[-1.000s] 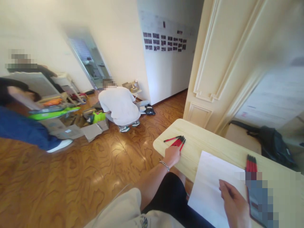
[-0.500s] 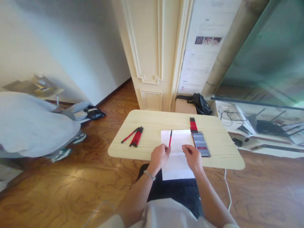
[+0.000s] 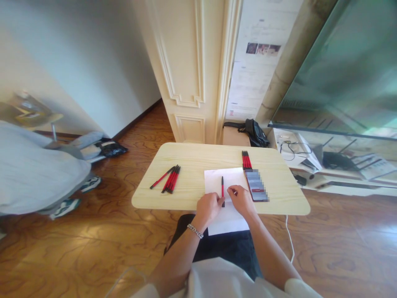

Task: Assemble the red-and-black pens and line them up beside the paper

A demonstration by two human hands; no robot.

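My left hand (image 3: 211, 208) is closed, with thumb and fingertips on the lower part of a red and black pen (image 3: 222, 189). The pen points away from me over a sheet of white paper (image 3: 214, 178), which hangs over the table's near edge. Just right of the pen, my right hand (image 3: 242, 200) is closed with its fingers curled; what they hold, if anything, is hidden. Several similar pens (image 3: 170, 179) lie bunched on the left, one fanned out. More red and black pens (image 3: 246, 160) lie side by side beyond a phone (image 3: 256, 185) with a blurred-out screen.
The pale wooden table (image 3: 192, 159) has rounded corners. Behind it are a panelled door (image 3: 189, 82) and a black bag (image 3: 256, 133). A person in light clothing (image 3: 40, 169) is at the left. A white cable (image 3: 290, 240) hangs at the table's right.
The pen has come nearer to me and stands straighter, its lower end now showing below my left fingertips. My right hand has moved closer to the pen. The view has shifted slightly right.
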